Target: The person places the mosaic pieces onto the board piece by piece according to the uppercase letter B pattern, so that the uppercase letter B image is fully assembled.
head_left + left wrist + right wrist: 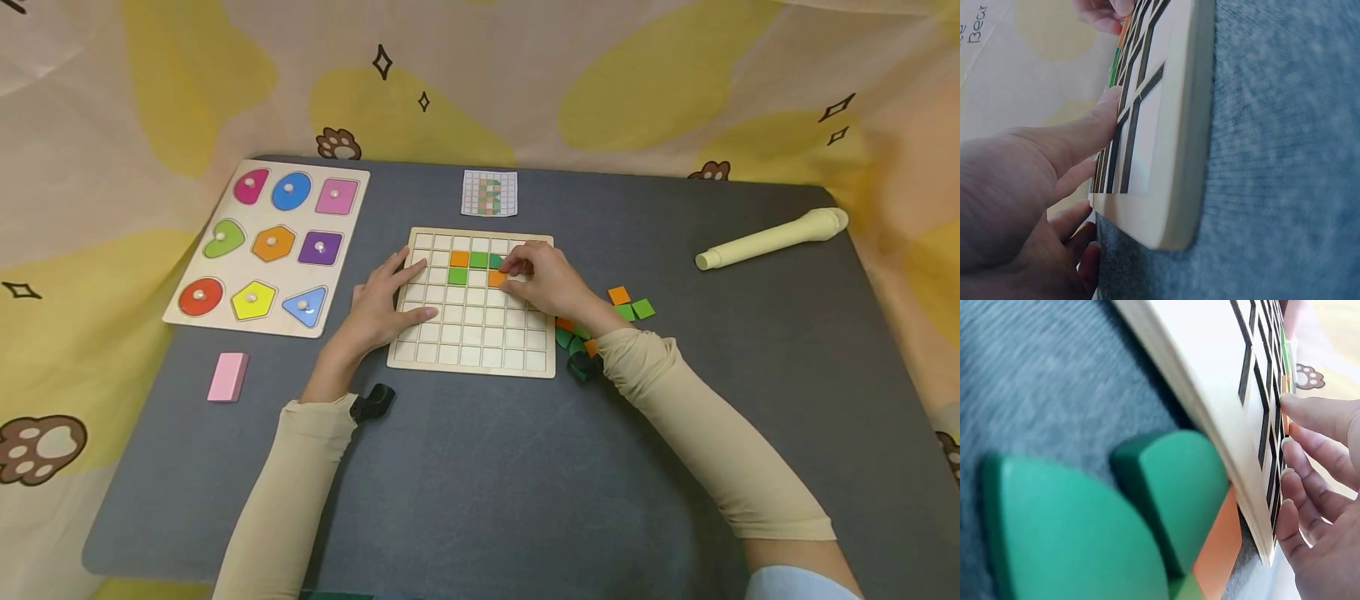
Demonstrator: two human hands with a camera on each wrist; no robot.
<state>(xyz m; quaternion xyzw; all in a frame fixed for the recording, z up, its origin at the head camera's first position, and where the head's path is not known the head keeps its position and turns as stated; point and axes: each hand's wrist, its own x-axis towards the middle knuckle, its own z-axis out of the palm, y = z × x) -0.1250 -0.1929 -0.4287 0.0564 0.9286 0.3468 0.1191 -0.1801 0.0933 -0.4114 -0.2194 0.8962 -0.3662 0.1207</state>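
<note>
A wooden grid board (471, 372) with white cells lies mid-table. Orange, light green and dark green tiles fill several of its upper cells. My left hand (380, 310) rests on the board's left edge, fingers spread, the thumb lying over the cells. On the upper right of the grid, my right hand (551, 279) pinches an orange tile (496, 278) at its right side with thumb and forefinger. A dark green tile (496, 262) sits just above it, partly behind the forefinger. In the right wrist view the thumb touches the orange tile (1284, 390).
Loose tiles (642, 309) and dark green rounded pieces (1066, 531) lie right of the board, partly under my right forearm. A pattern card (490, 193) is behind it. Left are a shape puzzle (247, 321) and a pink block (227, 377); far right, a pale yellow microphone-shaped object (772, 239).
</note>
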